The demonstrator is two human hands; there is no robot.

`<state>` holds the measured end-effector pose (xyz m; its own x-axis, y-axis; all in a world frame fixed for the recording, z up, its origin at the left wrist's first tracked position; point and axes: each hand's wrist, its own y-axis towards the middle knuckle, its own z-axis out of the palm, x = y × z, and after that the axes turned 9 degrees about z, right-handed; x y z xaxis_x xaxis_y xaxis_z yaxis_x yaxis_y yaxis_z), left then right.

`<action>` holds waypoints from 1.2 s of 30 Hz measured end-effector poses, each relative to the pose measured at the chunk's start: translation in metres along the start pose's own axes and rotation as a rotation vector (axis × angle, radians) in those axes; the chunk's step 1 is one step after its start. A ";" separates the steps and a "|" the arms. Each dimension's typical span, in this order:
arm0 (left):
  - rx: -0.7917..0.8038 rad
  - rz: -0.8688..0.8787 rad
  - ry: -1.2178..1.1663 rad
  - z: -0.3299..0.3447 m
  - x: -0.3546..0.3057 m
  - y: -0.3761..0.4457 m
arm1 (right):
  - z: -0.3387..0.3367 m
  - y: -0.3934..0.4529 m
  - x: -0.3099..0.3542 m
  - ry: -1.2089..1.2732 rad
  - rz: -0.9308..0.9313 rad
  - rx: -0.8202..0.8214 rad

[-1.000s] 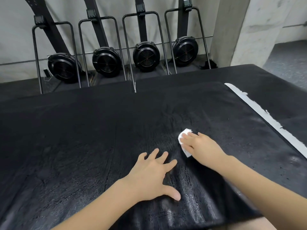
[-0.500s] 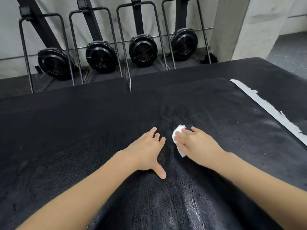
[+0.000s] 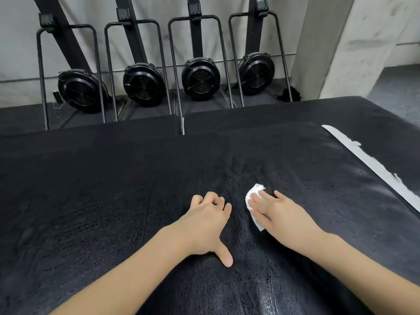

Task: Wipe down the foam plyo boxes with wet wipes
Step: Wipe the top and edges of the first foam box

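A large black foam plyo box (image 3: 113, 201) fills the lower view, and its top shines wet near me. My right hand (image 3: 279, 214) presses a white wet wipe (image 3: 253, 194) flat on the box top with straight fingers. The wipe shows past my fingertips and beside my palm. My left hand (image 3: 204, 226) rests on the box just left of the wipe. Its fingers are loosely bent, its thumb points back toward me, and it holds nothing.
A torn white strip (image 3: 375, 167) runs along the box's right edge. More black boxes (image 3: 272, 112) lie behind, with a seam between them. Several black fan machines (image 3: 200, 78) on metal frames stand along the back wall. A concrete pillar (image 3: 318, 42) rises at the right.
My left hand has slid forward beside the wipe, and its fingers went from spread flat to bent. My right hand has kept the wipe pressed down, shifting it slightly over the same patch.
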<state>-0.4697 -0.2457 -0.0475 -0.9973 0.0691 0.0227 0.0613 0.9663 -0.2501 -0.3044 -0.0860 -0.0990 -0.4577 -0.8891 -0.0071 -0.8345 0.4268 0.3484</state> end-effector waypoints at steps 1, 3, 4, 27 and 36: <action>0.004 0.001 -0.008 0.000 0.000 0.000 | 0.004 0.004 -0.003 -0.001 -0.015 0.068; 0.013 0.001 -0.013 -0.002 -0.001 0.001 | 0.016 0.020 -0.007 -0.005 -0.024 0.128; 0.019 0.003 -0.012 -0.003 -0.002 0.002 | 0.022 0.030 -0.008 -0.021 -0.029 0.113; 0.082 0.025 -0.066 -0.011 -0.002 0.006 | 0.047 0.104 -0.019 -0.387 -0.268 0.140; 0.126 0.015 -0.011 -0.010 0.004 0.007 | 0.028 0.125 0.004 -0.289 -0.115 0.140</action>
<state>-0.4724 -0.2361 -0.0393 -0.9968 0.0796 0.0080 0.0710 0.9265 -0.3697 -0.4192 -0.0312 -0.0820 -0.4095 -0.8576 -0.3113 -0.9105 0.3630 0.1979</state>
